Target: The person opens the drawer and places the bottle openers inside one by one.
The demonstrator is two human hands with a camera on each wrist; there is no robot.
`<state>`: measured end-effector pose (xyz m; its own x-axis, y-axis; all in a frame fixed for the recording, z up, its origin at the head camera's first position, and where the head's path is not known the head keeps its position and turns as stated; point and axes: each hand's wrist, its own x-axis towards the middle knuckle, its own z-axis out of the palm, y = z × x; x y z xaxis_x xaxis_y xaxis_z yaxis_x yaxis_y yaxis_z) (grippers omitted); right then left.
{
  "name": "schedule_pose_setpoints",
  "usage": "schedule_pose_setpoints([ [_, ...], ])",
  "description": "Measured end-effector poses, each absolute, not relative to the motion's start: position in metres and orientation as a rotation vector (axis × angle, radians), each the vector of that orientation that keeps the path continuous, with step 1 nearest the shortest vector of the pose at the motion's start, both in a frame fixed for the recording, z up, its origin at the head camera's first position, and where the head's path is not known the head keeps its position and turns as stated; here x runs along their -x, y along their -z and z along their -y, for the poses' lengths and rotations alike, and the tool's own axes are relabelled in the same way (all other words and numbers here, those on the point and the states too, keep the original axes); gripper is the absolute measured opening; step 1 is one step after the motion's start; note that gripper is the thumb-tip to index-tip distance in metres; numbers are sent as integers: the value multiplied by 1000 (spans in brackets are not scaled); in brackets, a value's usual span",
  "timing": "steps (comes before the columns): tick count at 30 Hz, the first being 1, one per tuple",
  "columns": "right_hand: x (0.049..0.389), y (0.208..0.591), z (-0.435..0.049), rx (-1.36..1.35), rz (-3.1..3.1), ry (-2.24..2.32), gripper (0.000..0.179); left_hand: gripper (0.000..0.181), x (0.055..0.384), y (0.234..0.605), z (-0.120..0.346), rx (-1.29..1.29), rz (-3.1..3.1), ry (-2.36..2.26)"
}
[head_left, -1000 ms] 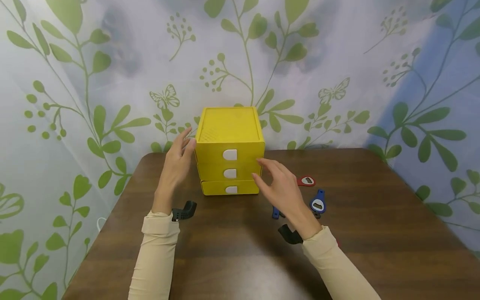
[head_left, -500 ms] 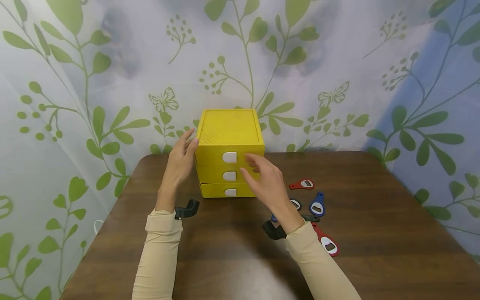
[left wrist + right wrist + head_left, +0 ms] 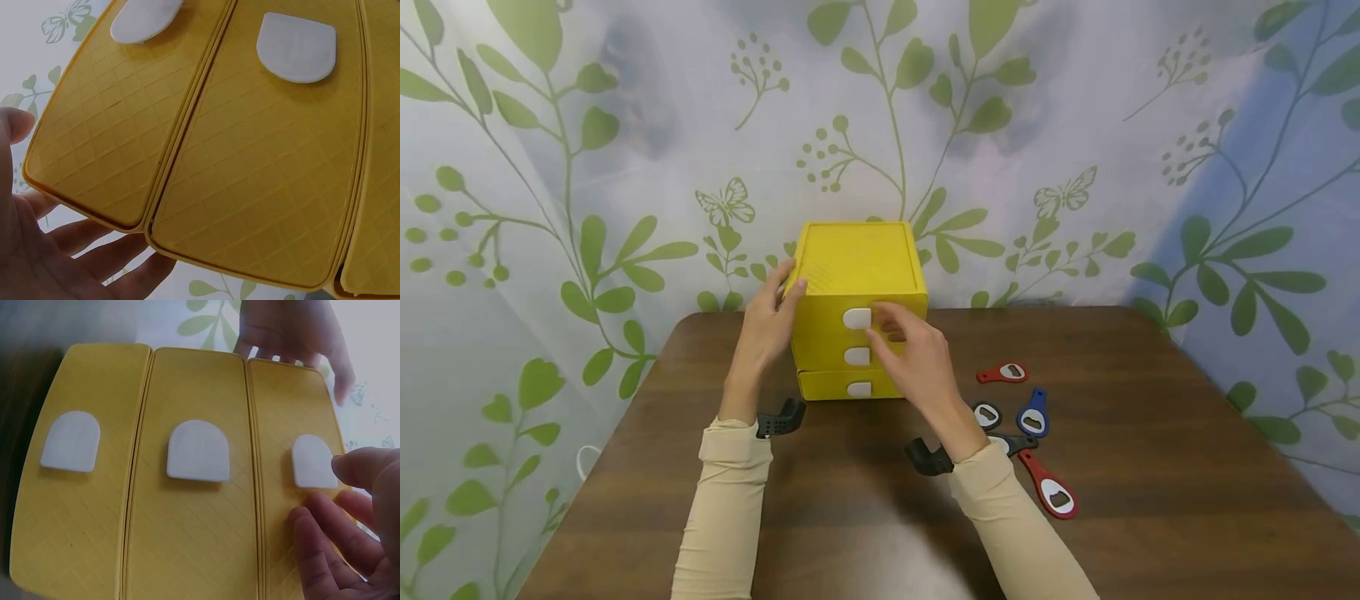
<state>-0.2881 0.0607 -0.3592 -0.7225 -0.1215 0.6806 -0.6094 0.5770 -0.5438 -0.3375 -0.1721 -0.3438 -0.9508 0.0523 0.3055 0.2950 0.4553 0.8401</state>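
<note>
A yellow box with three drawers (image 3: 861, 258) stands on the table, a white tab on each drawer front. My left hand (image 3: 765, 321) lies along the box's upper left side, fingers extended and thumb by the top front edge. In the left wrist view, its fingers (image 3: 119, 256) reach behind the box's edge. My right hand (image 3: 917, 354) is at the top drawer's white tab (image 3: 857, 318), thumb and fingers parted and slightly bent. In the right wrist view the right thumb (image 3: 362, 467) overlaps the tab's edge, with the other fingers just below the tab.
Several bottle openers lie on the brown table (image 3: 1150, 467) to the right: a red one (image 3: 1002, 373), a blue one (image 3: 1033, 414), dark ones, and another red one (image 3: 1051, 487) nearest me. Behind the box hangs a leaf-patterned curtain (image 3: 865, 100).
My right hand has moved left across the box front to the top drawer's tab, uncovering more bottle openers. My left hand has come in closer against the box's side.
</note>
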Motion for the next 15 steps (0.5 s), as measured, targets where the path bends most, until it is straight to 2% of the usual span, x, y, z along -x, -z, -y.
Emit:
schedule_pose_setpoints([
  [15, 293, 360, -54, -569, 2161, -1151, 22, 65, 338, 346, 166, 304, 2435, 1472],
])
